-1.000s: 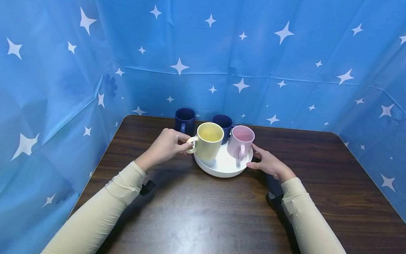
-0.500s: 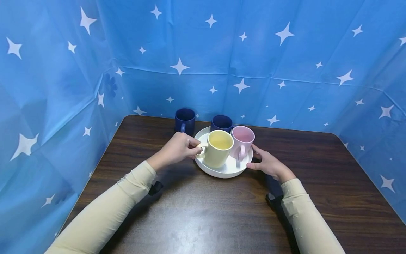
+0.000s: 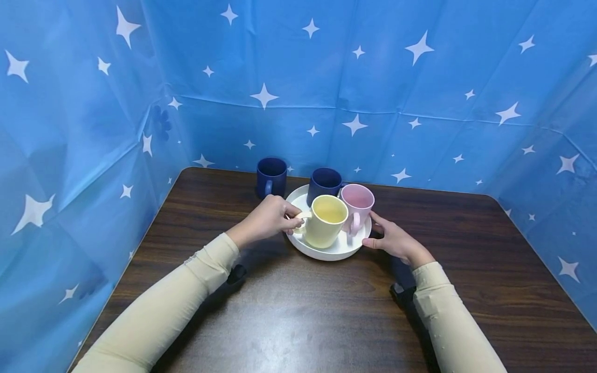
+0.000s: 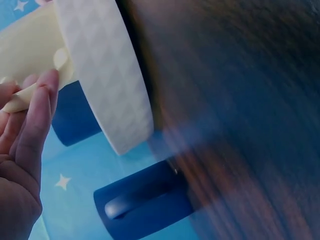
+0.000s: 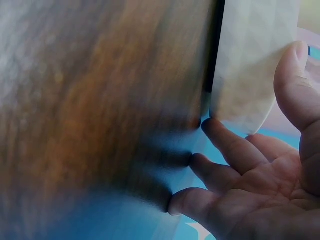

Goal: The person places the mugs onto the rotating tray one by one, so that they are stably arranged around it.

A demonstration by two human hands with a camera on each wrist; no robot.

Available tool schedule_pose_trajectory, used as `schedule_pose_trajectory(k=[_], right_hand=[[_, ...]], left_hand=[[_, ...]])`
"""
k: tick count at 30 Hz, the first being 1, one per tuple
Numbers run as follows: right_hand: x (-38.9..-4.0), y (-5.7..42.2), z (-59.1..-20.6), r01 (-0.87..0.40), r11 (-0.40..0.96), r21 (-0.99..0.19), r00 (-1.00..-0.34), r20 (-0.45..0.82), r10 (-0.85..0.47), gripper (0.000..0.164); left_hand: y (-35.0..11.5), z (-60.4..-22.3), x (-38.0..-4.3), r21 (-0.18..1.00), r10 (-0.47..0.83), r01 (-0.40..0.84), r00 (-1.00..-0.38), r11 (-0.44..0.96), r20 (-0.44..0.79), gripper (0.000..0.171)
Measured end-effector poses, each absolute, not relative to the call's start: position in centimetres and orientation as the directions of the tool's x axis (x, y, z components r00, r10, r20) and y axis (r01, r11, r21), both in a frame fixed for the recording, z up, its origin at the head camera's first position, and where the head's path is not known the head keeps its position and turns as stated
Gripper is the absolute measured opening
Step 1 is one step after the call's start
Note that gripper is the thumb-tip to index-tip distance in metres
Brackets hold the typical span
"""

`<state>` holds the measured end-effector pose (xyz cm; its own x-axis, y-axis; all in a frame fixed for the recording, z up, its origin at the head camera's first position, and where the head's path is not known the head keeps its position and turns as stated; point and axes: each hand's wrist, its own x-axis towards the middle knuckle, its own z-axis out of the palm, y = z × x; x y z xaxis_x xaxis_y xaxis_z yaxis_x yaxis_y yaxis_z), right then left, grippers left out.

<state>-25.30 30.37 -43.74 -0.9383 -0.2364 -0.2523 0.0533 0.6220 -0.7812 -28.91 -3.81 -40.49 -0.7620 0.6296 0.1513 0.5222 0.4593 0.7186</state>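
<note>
My left hand [image 3: 272, 219] pinches the handle of a pale yellow mug [image 3: 323, 228], upright over the front of a round white tray [image 3: 298, 245]. In the left wrist view my fingers close on that handle, beside the tray's diamond-patterned wall [image 4: 107, 75]. A pink mug [image 3: 353, 210] stands on the tray's right side, handle facing me. Behind the yellow mug is a dark blue mug [image 3: 322, 182], its lower part partly hidden. My right hand [image 3: 396, 239] rests at the tray's right edge, fingers spread; in the right wrist view the thumb [image 5: 292, 75] is at the rim, fingertips low by the table.
Another dark blue mug [image 3: 271, 177] stands on the table behind my left hand, left of the tray. The dark wood table [image 3: 289, 311] ends at a blue star-printed cloth [image 3: 298, 67] at the back and sides.
My left hand has brought the yellow mug rightward and toward me, lower over the tray, and close to the pink mug. The right hand and the tray have stayed in place.
</note>
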Motion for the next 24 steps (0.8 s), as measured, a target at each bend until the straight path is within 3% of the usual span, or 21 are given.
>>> schedule_pose_trajectory(k=[24], right_hand=[[-25.3, 30.4, -43.7, 0.049, 0.629, -0.775, -0.938, -0.253, -0.239, 0.097]], left_hand=[[-2.7, -41.2, -30.6, 0.742, 0.658, 0.465, -0.752, 0.484, 0.042, 0.013]])
